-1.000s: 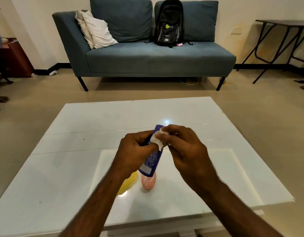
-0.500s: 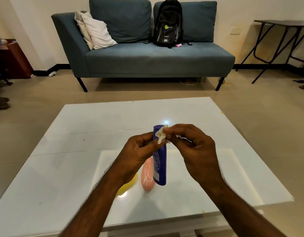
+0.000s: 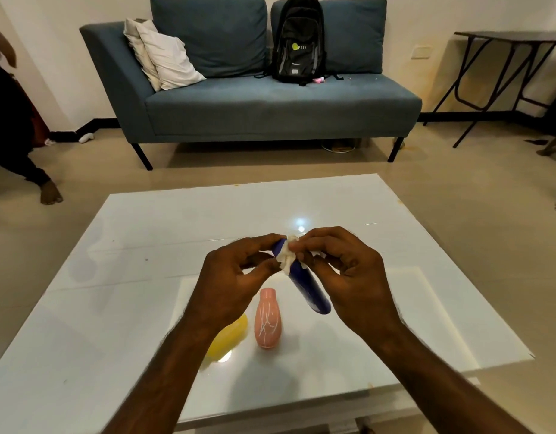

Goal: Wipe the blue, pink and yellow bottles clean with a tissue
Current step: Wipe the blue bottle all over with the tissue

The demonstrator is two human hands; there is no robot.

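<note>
Head view, looking down over a glossy white table. Both hands raised above it, meeting near the middle of the frame. Left hand: fingers pinch the upper end of the blue bottle, thumb and forefinger at its top. Bottle held in the air, tilted, top toward the far side, base slanting down to the right and toward the camera. Right hand: fingers clenched on a crumpled white tissue, pressed against the bottle's upper part; a scrap of it shows between the knuckles.

Pink bottle stands upright on the table, below the hands, pale scratch-like lines on its side. Yellow bottle just left of it, largely hidden behind the left forearm; whether it stands or lies, cannot tell.

Beyond the table: blue-grey sofa with a white pillow and a black backpack. Dark folding table at far right.
</note>
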